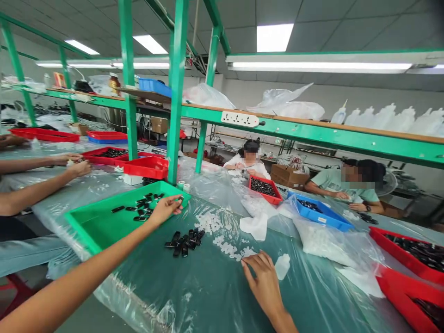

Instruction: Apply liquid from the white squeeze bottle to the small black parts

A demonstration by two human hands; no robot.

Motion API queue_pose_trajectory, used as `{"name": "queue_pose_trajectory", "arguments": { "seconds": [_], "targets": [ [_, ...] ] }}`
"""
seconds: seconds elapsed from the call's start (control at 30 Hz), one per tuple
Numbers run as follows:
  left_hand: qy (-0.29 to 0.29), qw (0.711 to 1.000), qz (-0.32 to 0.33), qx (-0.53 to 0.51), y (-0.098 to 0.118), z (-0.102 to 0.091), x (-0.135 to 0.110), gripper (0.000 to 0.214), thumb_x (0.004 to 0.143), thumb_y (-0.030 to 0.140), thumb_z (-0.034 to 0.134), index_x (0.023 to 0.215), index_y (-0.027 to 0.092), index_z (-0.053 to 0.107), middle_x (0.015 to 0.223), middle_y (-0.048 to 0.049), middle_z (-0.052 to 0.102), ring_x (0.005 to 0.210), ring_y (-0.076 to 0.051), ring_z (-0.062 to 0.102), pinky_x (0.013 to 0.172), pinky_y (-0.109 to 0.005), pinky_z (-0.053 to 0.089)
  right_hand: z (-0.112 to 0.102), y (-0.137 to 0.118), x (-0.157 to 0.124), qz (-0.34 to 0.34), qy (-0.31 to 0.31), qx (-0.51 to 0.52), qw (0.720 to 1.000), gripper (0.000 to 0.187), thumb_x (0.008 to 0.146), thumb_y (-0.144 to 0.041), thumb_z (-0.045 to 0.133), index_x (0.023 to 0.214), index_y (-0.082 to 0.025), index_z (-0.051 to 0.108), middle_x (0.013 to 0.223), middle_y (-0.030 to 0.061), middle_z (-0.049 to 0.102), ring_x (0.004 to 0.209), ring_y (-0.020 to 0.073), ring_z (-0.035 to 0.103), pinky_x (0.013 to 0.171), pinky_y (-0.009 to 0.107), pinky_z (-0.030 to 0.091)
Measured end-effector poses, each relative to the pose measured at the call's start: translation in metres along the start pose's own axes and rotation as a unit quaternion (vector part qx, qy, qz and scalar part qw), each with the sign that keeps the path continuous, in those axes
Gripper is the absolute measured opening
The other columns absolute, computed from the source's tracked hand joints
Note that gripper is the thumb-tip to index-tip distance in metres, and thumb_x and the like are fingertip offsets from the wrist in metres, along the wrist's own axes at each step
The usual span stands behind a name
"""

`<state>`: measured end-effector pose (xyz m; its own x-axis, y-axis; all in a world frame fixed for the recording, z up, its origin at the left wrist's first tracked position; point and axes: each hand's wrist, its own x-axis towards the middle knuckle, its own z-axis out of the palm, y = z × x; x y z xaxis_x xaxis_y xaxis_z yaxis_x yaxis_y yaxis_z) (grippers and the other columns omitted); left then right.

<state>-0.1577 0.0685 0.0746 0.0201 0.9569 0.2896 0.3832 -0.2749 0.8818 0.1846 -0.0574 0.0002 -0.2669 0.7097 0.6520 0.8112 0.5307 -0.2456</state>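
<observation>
Two bare hands are used on the film-covered table [215, 296]: the left hand [164, 210] is held over the right part of the green tray [93, 226], the right hand [263, 277] is set down at the near edge of the loose white pieces [227, 247]. Left fingers are bent, thumb and forefinger brought together at the tips; something small may be pinched there, but it cannot be told. Right thumb and forefinger are lowered toward the white pieces, other fingers bent alongside; whether a piece is gripped can't be made out. For a clean pick, one white piece is probably best slid off the pile's edge and lifted by fingertip, not raked, since the pieces are tiny and the film is wrinkled. Left wrist should be kept clear of the tray rim, and the pile of black parts [183, 241] left undisturbed between the hands. White pieces look small, pale, irregular, spread in uneven clumps right of the black pile. Black parts are glossy, oblong and flat-looking, heaped at odd angles just right of the tray; more are scattered singly inside its far right half. A translucent bottle-shaped piece [282, 267] is seen just right of the right hand.
</observation>
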Motion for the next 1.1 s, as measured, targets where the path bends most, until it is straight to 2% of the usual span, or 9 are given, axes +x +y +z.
{"name": "queue_pose_trajectory", "arguments": {
  "seconds": [0.1,0.2,0.33,0.4,0.5,0.6,0.77,1.0,1.1],
  "targets": [
    [0.064,0.995,-0.004,0.072,-0.004,-0.039,0.007,0.081,0.065,0.07,0.052,0.116,0.006,0.052,0.098,-0.017,0.066,0.098,-0.035,0.058,0.078,-0.041,0.046,-0.003,-0.008,0.0,-0.026,-0.004,-0.032,0.999,0.02,0.087,-0.015,0.044,0.088,-0.025,0.061,0.082,-0.0006,0.065,0.079,0.0173,0.058,0.095,0.043,0.03],
    [0.084,0.987,0.022,0.137,-0.007,-0.051,-0.023,0.078,0.065,0.07,0.053,0.115,0.01,0.055,0.117,-0.0173,0.058,0.118,-0.04,0.041,0.093,-0.047,0.035,-0.005,-0.014,0.0,-0.054,-0.01,-0.067,0.996,0.021,0.088,-0.015,0.043,0.088,-0.024,0.062,0.079,0.0,0.065,0.076,0.0176,0.058,0.095,0.045,0.03],
    [0.002,0.975,0.11,0.195,-0.026,-0.021,-0.112,0.056,0.078,0.06,0.048,0.119,0.022,0.055,0.125,-0.0058,0.054,0.117,-0.028,0.046,0.101,-0.038,0.03,-0.007,-0.015,0.0,-0.085,-0.014,-0.112,0.99,0.024,0.089,-0.014,0.04,0.09,-0.021,0.063,0.078,0.0021,0.065,0.076,0.0182,0.058,0.096,0.047,0.029],
    [-0.085,0.929,0.221,0.284,-0.045,0.002,-0.158,0.045,0.087,0.052,0.037,0.121,0.028,0.054,0.122,-0.0027,0.057,0.112,-0.024,0.05,0.098,-0.037,0.033,-0.008,-0.015,-0.001,-0.093,-0.012,-0.125,0.988,0.026,0.09,-0.014,0.039,0.092,-0.02,0.064,0.077,0.0036,0.066,0.076,0.0186,0.058,0.097,0.048,0.029],
    [-0.054,0.884,0.296,0.359,-0.071,0.029,-0.202,0.044,0.093,0.046,0.024,0.124,0.029,0.05,0.128,-0.0024,0.052,0.116,-0.023,0.046,0.098,-0.036,0.031,-0.008,-0.013,-0.002,-0.107,-0.012,-0.143,0.984,0.028,0.091,-0.015,0.037,0.097,-0.019,0.064,0.069,0.0031,0.064,0.069,0.0172,0.058,0.098,0.048,0.029],
    [-0.024,0.869,0.314,0.381,-0.079,0.04,-0.213,0.047,0.094,0.041,0.018,0.125,0.026,0.049,0.128,-0.004,0.052,0.117,-0.023,0.046,0.096,-0.037,0.033,-0.008,-0.011,-0.004,-0.124,-0.015,-0.158,0.979,0.031,0.091,-0.013,0.036,0.104,-0.016,0.064,0.058,0.001,0.06,0.057,0.0149,0.056,0.099,0.045,0.03],
    [-0.046,0.869,0.312,0.382,-0.066,0.036,-0.211,0.043,0.093,0.034,0.023,0.125,0.024,0.05,0.127,-0.006,0.053,0.116,-0.024,0.047,0.093,-0.037,0.033,-0.007,-0.007,-0.007,-0.155,-0.015,-0.167,0.974,0.038,0.089,-0.007,0.034,0.117,-0.016,0.057,0.051,-0.0014,0.054,0.05,0.0141,0.052,0.097,0.041,0.036],
    [-0.046,0.865,0.307,0.395,-0.062,0.037,-0.217,0.045,0.092,0.036,0.022,0.123,0.021,0.051,0.125,-0.0085,0.054,0.114,-0.025,0.047,0.091,-0.038,0.033,-0.008,-0.008,-0.007,-0.203,-0.006,-0.15,0.968,0.038,0.087,-0.008,0.036,0.115,-0.022,0.058,0.055,-0.0015,0.056,0.051,0.0144,0.054,0.089,0.039,0.042],
    [-0.046,0.865,0.304,0.396,-0.062,0.037,-0.217,0.046,0.092,0.037,0.021,0.124,0.022,0.05,0.125,-0.0079,0.054,0.114,-0.024,0.047,0.09,-0.037,0.033,-0.007,-0.008,-0.008,-0.228,-0.012,-0.15,0.962,0.035,0.088,-0.011,0.037,0.113,-0.022,0.058,0.056,-0.0003,0.058,0.055,0.0163,0.057,0.077,0.035,0.046]
  ]
}}
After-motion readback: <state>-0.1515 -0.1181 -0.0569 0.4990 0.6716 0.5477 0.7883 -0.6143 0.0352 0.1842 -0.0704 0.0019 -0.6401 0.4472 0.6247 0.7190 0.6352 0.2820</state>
